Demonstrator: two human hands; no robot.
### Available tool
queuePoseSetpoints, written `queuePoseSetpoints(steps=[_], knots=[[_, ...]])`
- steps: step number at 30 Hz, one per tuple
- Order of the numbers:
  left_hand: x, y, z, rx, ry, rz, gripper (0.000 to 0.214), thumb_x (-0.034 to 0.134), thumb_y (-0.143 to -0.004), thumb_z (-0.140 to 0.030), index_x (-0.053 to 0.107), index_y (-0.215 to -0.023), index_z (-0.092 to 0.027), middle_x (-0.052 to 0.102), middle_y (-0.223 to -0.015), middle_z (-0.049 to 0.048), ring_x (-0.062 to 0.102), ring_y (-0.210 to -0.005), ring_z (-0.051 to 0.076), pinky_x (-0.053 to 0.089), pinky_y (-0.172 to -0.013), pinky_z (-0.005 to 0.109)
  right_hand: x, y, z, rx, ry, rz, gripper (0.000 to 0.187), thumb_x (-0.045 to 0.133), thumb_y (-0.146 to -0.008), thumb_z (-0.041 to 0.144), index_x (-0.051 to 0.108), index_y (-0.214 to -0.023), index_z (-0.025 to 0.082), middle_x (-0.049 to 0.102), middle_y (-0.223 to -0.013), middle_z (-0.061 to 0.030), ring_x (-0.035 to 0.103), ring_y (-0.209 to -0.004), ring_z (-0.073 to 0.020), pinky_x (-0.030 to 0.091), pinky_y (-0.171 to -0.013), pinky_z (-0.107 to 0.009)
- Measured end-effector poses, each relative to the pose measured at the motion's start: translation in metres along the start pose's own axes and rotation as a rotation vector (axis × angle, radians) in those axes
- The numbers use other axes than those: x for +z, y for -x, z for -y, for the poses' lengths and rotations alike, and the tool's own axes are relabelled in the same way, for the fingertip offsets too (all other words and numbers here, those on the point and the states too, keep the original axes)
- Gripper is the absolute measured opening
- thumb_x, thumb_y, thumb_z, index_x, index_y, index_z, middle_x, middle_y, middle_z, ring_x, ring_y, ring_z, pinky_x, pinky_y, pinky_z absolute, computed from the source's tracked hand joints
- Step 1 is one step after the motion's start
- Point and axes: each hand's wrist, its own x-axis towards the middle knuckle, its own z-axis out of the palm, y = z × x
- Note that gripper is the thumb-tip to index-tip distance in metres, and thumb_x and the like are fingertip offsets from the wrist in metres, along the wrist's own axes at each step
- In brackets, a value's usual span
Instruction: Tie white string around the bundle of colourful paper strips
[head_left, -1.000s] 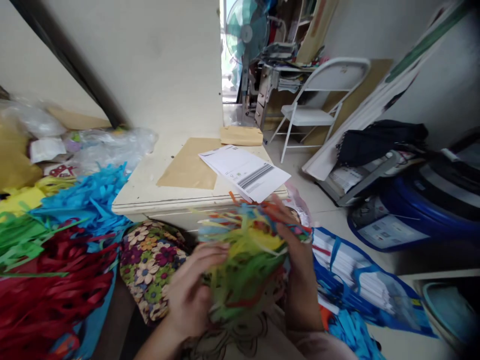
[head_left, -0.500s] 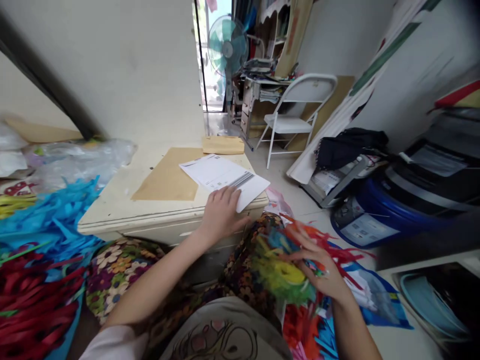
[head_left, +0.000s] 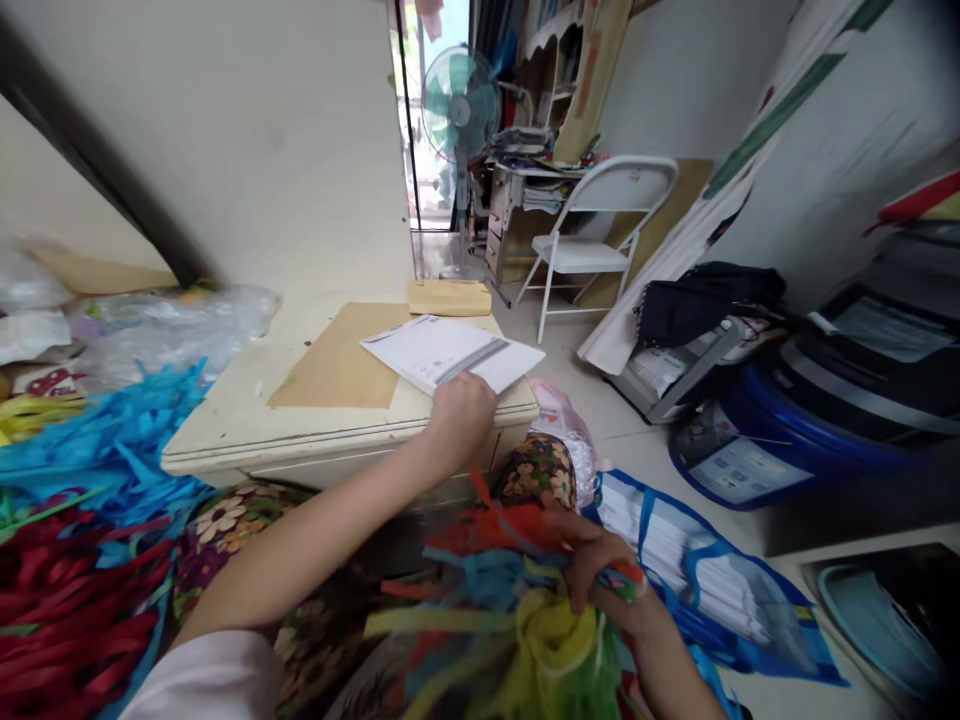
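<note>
My left hand (head_left: 463, 420) is closed at the front edge of the white tabletop (head_left: 247, 430), over the near corner of a printed white paper (head_left: 442, 350). What its curled fingers hold, if anything, is hidden. An orange-red strip (head_left: 487, 495) hangs just below that hand. My right hand (head_left: 600, 560), slightly blurred, is closed on a bundle of colored strips (head_left: 555, 640) over my lap. Yellow, green, blue and red strips spread out from the bundle to the left and down.
Brown paper (head_left: 337, 360) lies on the tabletop. Heaped blue strips (head_left: 112, 430) and dark red strips (head_left: 75, 600) are at left. A blue-edged bag (head_left: 705, 570) with white bundles lies on the floor at right, near a blue barrel (head_left: 750, 440). A white folding chair (head_left: 585, 250) stands behind.
My left hand, spread flat on the paper before, has curled closed at the table edge. My right hand has swung the strip bundle left and closer to my body.
</note>
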Motion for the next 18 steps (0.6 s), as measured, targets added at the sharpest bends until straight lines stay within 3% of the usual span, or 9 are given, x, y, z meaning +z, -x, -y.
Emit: queuePoseSetpoints(steps=[4,7,10,14,16,18], knots=[[-0.035,0.015,0.037,-0.225,-0.041,-0.146,0.028,0.029,-0.077,-0.017,0.052,-0.087,-0.004,0.057,-0.076,0.0185,0.057,-0.063,0.029,0.040,-0.049,0.033,0.013,-0.012,0.009,-0.008,0.073,-0.198,0.019,0.051,-0.066,0.013,0.063,-0.057,0.023,0.051,-0.111,-0.0035,0.053,-0.087,-0.0182,0.043,-0.077,-0.034],[-0.061,0.030,0.071,-0.405,-0.037,-0.325,0.033,0.025,-0.079,-0.020,0.055,-0.076,-0.005,0.056,-0.065,0.0122,0.057,-0.060,0.023,0.042,-0.057,0.035,0.025,-0.023,0.012,-0.063,0.060,-0.297,0.021,0.049,-0.066,0.010,0.063,-0.056,0.023,0.049,-0.109,-0.0028,0.051,-0.065,-0.0108,0.044,-0.061,-0.027],[-0.074,0.046,0.101,-0.546,0.054,-0.539,0.042,0.020,-0.080,-0.019,0.054,-0.060,-0.004,0.045,-0.046,0.0033,0.053,-0.053,0.017,0.042,-0.060,0.034,0.033,-0.030,0.013,-0.113,0.029,-0.308,0.019,0.052,-0.066,0.012,0.063,-0.055,0.023,0.048,-0.098,-0.0028,0.048,-0.064,-0.0102,0.042,-0.060,-0.026],[-0.061,0.066,0.124,-0.722,0.274,-0.853,0.040,0.025,-0.078,-0.022,0.051,-0.053,-0.005,0.036,-0.043,-0.0016,0.048,-0.048,0.012,0.042,-0.055,0.029,0.035,-0.037,0.009,-0.132,0.002,-0.266,0.016,0.054,-0.069,0.018,0.065,-0.059,0.024,0.044,-0.079,-0.0027,0.046,-0.069,-0.0127,0.040,-0.059,-0.026],[-0.043,0.074,0.125,-0.765,0.375,-0.906,0.036,0.029,-0.077,-0.024,0.051,-0.056,-0.006,0.041,-0.049,-0.0001,0.050,-0.056,0.014,0.043,-0.060,0.030,0.034,-0.041,0.004,-0.156,-0.027,-0.249,0.016,0.053,-0.071,0.022,0.064,-0.061,0.024,0.043,-0.074,-0.0021,0.047,-0.067,-0.0125,0.040,-0.058,-0.026],[-0.018,0.082,0.117,-0.801,0.550,-0.886,0.032,0.035,-0.076,-0.028,0.052,-0.059,-0.007,0.047,-0.053,0.0009,0.052,-0.065,0.016,0.042,-0.068,0.033,0.031,-0.044,-0.001,-0.196,-0.081,-0.237,0.015,0.054,-0.072,0.026,0.063,-0.061,0.025,0.046,-0.070,-0.0016,0.048,-0.066,-0.0124,0.040,-0.058,-0.027]])
